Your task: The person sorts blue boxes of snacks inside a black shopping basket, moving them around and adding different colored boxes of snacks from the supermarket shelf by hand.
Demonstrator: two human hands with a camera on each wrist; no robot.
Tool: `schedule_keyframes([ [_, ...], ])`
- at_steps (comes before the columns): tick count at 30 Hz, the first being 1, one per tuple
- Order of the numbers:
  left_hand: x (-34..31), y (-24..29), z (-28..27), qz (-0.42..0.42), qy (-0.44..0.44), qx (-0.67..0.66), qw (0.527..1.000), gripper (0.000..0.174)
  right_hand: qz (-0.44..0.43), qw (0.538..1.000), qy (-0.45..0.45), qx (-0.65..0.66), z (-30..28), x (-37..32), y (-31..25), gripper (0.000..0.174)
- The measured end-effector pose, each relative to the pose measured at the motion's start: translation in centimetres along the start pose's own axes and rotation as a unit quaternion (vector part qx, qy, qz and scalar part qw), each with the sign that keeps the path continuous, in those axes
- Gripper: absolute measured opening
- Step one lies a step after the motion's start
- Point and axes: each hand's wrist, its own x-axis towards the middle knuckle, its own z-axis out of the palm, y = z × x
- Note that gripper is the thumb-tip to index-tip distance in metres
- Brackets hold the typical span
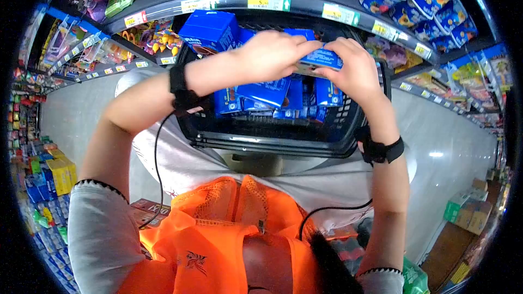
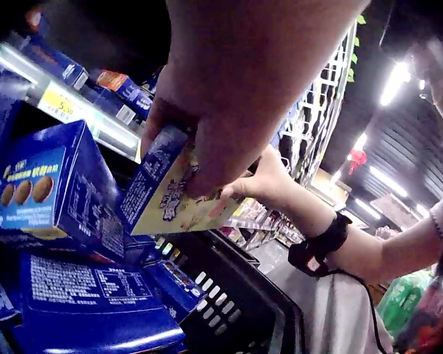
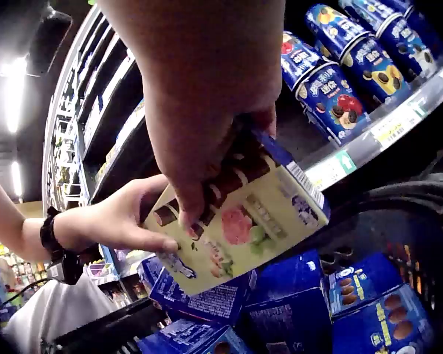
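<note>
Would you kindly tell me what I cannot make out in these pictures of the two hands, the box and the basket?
Fine print on the held box: head view, too small and blurred.
Floor of the basket beneath the blue boxes: head view, covered by those boxes.
Exact number of blue boxes: head view, some overlap and the left hand hides part of the pile.
Part of the blue tubs: right wrist view, cut off by the top edge.

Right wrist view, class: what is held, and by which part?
A pale-faced box: the left hand grips its left end, the right hand its upper edge.
</note>
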Motion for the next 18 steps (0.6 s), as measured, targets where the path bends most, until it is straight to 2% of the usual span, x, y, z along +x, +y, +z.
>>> schedule_keyframes([
  [2, 0.4, -0.3, 0.3, -0.049, -0.008, -0.006, 0.999, 0.036, -0.029, 0.998, 0.044, -0.034, -0.2, 0.6, -0.4, 0.034],
  [3, 0.4, -0.8, -0.5, -0.051, 0.004, -0.002, 0.999, 0.036, -0.016, 0.998, 0.05, -0.03, -0.3, 1.0, -0.3, 0.034],
  [5, 0.6, -1.6, -1.6, -0.009, 0.133, 0.0, 0.991, 0.035, -0.035, 0.986, 0.16, -0.03, -0.5, 2.1, 0.2, 0.039],
  [7, 0.2, -2.7, -3.8, -0.024, 0.216, 0.028, 0.976, 0.039, -0.001, 0.962, 0.271, -0.045, -0.9, 2.8, 0.4, 0.05],
  [9, -0.3, -5.4, -5.4, -0.025, 0.284, 0.104, 0.953, 0.041, 0.08, 0.947, 0.312, 0.019, -0.1, 2.9, 2.0, 0.052],
  [10, -0.7, -6.8, -6.1, -0.024, 0.312, 0.13, 0.941, 0.043, 0.119, 0.939, 0.313, 0.075, 0.2, 2.9, 2.2, 0.054],
  [12, -1.4, -9.9, -6.8, -0.037, 0.349, 0.184, 0.918, 0.046, 0.16, 0.939, 0.29, 0.098, 1.2, 2.7, 3.7, 0.052],
  [15, -2.8, -14.2, -6.4, -0.062, 0.302, 0.251, 0.918, 0.05, 0.212, 0.943, 0.24, 0.091, 2.9, 2.4, 5.4, 0.046],
  [16, -3.3, -14.8, -6.1, -0.088, 0.283, 0.221, 0.929, 0.053, 0.244, 0.933, 0.231, 0.13, 3.4, 2.6, 5.1, 0.042],
  [18, -3.7, -15.9, -5.7, -0.085, 0.266, 0.249, 0.927, 0.053, 0.297, 0.934, 0.158, 0.117, 4.5, 2.3, 5.7, 0.04],
])
